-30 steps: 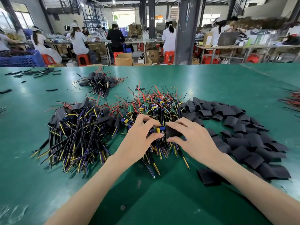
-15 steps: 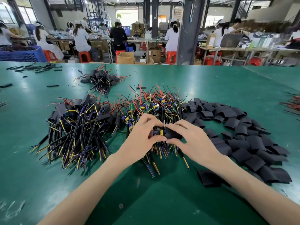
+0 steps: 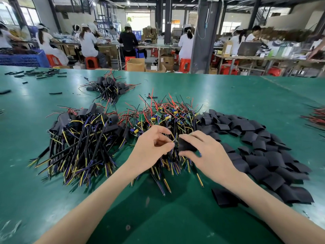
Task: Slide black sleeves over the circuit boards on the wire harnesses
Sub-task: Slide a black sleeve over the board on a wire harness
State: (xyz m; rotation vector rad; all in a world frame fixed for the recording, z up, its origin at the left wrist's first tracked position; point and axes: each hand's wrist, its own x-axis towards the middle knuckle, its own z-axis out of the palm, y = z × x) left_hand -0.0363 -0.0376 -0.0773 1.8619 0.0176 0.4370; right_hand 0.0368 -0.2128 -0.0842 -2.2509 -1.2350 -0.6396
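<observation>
Over the middle of the green table, my right hand pinches a black sleeve between thumb and fingers. My left hand pinches the end of a wire harness at the sleeve's left opening; its circuit board is almost fully hidden inside the sleeve. Under both hands lies a pile of bare harnesses with small green boards and red, yellow and purple wires. A pile of sleeved harnesses lies to the left. Loose black sleeves spread out to the right.
A smaller bunch of sleeved harnesses lies farther back. Black tube pieces are scattered at the far left. More red wires show at the right edge. Behind the table, several people sit at benches around a dark pillar.
The sleeve has slid left over the board: the blue and yellow parts seen between my fingers earlier are now covered. Both hands stay over the same spot.
</observation>
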